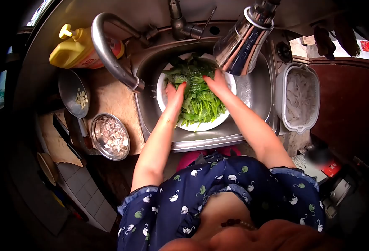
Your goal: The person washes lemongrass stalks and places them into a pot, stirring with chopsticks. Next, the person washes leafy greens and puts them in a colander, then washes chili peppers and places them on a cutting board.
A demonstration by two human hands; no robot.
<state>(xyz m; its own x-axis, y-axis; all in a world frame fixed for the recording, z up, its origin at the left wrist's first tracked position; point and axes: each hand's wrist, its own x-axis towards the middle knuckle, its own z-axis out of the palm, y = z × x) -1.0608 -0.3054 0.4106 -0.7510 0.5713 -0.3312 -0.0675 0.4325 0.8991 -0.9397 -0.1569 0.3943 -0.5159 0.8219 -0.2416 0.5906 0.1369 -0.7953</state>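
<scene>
In the head view, a white bowl [211, 124] stands in the steel sink [257, 111], filled with leafy greens [202, 102] whose wet stems lie toward me. My left hand [175, 95] reaches into the left side of the greens, thumb toward the middle and the other fingers curled down among the leaves. On the right side, my right hand [218, 83] also grips into the leaves, its thumb pointing inward. Both hands' fingertips are partly hidden by leaves. Water glints on the greens and on the sink floor right of the bowl.
A curved faucet [105, 50] and a large chrome cylinder [243, 44] overhang the sink. At left are a yellow pump bottle [73, 50], a grey pan [69, 85] with garlic cloves, and a steel bowl [123, 152] of chopped pale pieces. A plastic basket [280, 98] stands right.
</scene>
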